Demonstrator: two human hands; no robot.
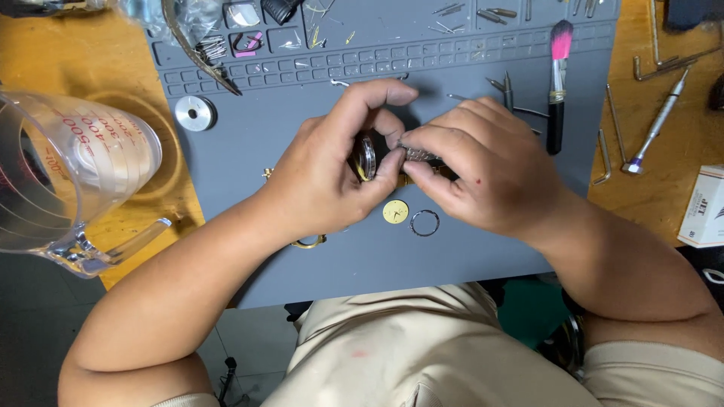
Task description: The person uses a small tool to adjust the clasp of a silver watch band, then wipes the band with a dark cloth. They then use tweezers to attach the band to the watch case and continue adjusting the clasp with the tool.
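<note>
Over the grey work mat, my left hand grips a round watch case with a clear crystal, held on edge between thumb and fingers. My right hand pinches a small metal part, perhaps a bracelet piece, and presses it against the case. The two hands touch. Just below them on the mat lie a gold watch dial and a thin metal ring. A gold-coloured piece peeks out under my left wrist.
A clear measuring jug stands at the left on the wooden table. A metal disc lies on the mat's left. A pink-tipped brush, tweezers, a screwdriver, hex keys and a white box sit to the right.
</note>
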